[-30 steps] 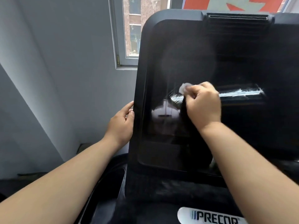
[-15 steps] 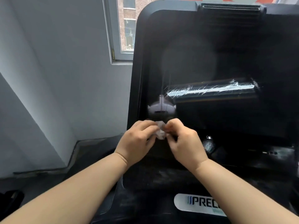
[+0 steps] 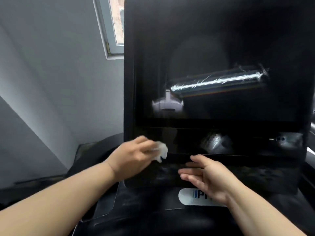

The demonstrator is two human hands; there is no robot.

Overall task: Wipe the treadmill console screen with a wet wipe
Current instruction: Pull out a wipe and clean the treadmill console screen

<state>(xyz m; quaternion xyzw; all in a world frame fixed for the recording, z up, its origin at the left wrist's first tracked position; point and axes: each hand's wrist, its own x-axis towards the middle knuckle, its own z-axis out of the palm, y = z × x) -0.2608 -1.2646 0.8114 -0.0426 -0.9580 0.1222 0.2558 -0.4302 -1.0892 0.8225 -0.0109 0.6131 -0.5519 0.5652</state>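
So the left hand (image 3: 134,157) has the crumpled wet wipe (image 3: 161,150) pinched in its fingertips, low by the console's bottom-left corner. The right hand (image 3: 209,178) is empty, fingers spread loose, hovering just in front of the logo badge (image 3: 189,198). The console screen (image 3: 221,65) sits above and ahead of both hands, facing the person, nearly upright. Its long axis looks to run side to side, though the edges are cut off. The left hand's nearer the glass, so I'd guess the wipe goes up and right from there.
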